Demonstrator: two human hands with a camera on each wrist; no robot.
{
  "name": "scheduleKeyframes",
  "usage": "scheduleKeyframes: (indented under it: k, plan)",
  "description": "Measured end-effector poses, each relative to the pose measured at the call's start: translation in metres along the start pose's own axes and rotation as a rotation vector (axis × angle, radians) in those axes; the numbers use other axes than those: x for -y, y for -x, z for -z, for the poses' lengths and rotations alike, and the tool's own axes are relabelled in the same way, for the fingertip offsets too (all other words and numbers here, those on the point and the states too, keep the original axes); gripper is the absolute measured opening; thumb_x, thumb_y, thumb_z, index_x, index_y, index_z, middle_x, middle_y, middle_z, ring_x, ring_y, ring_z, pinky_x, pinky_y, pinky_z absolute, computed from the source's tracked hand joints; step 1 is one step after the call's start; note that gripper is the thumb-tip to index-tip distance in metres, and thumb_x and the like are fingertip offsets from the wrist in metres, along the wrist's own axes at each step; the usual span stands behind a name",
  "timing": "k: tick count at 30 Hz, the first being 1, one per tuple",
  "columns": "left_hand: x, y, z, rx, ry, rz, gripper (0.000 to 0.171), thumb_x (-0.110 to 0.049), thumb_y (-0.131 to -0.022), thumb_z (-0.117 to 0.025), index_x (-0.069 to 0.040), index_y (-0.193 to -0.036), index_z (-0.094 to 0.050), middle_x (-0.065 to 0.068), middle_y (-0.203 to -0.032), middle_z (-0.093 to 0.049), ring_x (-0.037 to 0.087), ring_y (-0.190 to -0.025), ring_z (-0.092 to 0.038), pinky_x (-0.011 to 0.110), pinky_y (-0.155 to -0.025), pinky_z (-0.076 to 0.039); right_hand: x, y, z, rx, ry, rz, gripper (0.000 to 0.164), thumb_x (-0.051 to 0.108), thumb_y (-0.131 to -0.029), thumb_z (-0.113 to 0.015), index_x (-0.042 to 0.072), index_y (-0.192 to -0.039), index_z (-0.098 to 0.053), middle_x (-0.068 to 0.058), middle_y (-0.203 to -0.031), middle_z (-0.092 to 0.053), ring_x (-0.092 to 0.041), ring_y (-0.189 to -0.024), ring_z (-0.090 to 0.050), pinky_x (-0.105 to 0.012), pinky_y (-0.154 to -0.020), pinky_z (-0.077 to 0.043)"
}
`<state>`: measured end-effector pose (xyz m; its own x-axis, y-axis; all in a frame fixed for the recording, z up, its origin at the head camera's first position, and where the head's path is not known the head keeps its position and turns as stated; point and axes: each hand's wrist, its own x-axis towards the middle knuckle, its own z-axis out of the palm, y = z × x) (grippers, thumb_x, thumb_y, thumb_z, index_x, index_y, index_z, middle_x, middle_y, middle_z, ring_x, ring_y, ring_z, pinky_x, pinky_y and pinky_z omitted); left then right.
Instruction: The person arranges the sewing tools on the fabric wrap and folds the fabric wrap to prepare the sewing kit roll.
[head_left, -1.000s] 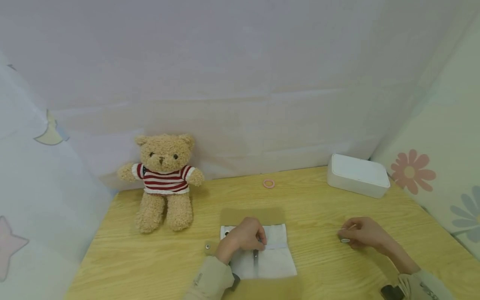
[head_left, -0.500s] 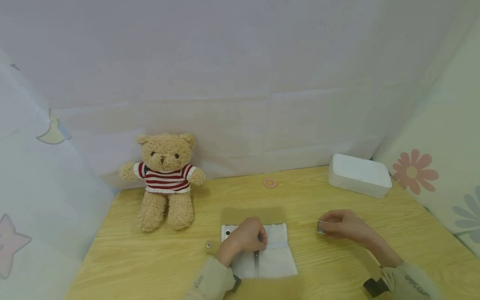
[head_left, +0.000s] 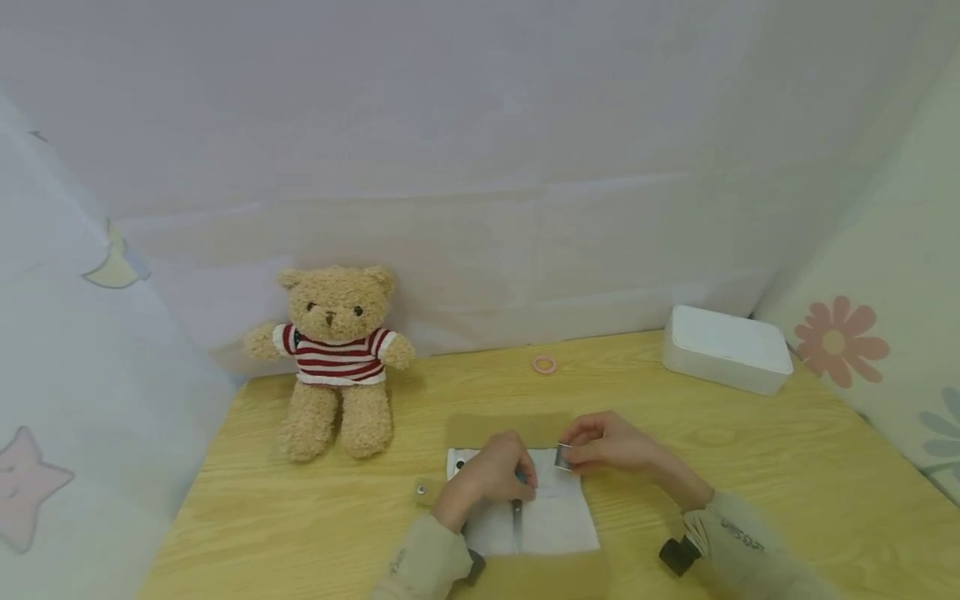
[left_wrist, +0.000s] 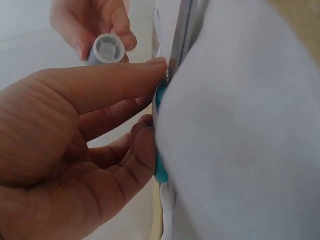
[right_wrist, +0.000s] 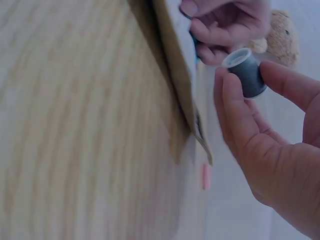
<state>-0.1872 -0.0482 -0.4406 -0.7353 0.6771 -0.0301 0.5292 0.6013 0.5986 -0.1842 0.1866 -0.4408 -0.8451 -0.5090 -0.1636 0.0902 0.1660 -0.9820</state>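
Note:
A tan fabric pouch with a white lining (head_left: 558, 521) lies unfolded on the table. Over its middle, my left hand (head_left: 495, 475) has curled fingers at a small teal item (left_wrist: 161, 170), seen in the left wrist view between fingertips and lining; its kind is mostly hidden. A slim metal tool (head_left: 517, 525) is tucked into the lining just below these fingers. My right hand (head_left: 611, 442) pinches a spool of grey thread (right_wrist: 246, 74) between thumb and fingers, above the pouch's upper right part. The spool's white end (left_wrist: 109, 49) faces the left wrist camera.
A teddy bear (head_left: 337, 358) in a striped shirt sits at the back left. A pink ring (head_left: 544, 365) lies near the back edge, and a white box (head_left: 727, 350) stands at the back right. The pouch's snap tab (head_left: 422, 490) sticks out left.
My right hand has carried the thread spool leftward from the table's right side to above the pouch. The left hand has stayed at the pouch, with the view shifting slightly.

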Motion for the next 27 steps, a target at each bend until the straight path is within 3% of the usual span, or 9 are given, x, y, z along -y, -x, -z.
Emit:
scheduleKeyframes:
  k: [8,27]
  plan:
    - [-0.004,-0.002,0.000,-0.006,-0.007,-0.050,0.016,-0.003,-0.069,-0.082,-0.011,-0.063,-0.070,-0.008,-0.063,-0.058,0.001,-0.063,-0.040,0.016,-0.058,-0.036,-0.003,-0.008,-0.014,-0.003,-0.016,-0.002,0.031,0.005,-0.088,-0.067,-0.016,-0.108,-0.056,-0.008,-0.087,-0.064,-0.018,-0.081,-0.064,-0.034,-0.075,-0.056]
    - [-0.001,0.000,-0.001,-0.008,0.017,-0.021,0.016,-0.005,-0.072,-0.081,-0.013,-0.063,-0.070,-0.009,-0.068,-0.057,0.003,-0.070,-0.041,0.017,-0.062,-0.036,-0.013,-0.017,-0.020,-0.018,0.034,-0.024,0.027,0.004,-0.085,-0.069,-0.013,-0.103,-0.058,-0.008,-0.083,-0.066,-0.018,-0.078,-0.066,-0.035,-0.072,-0.056]
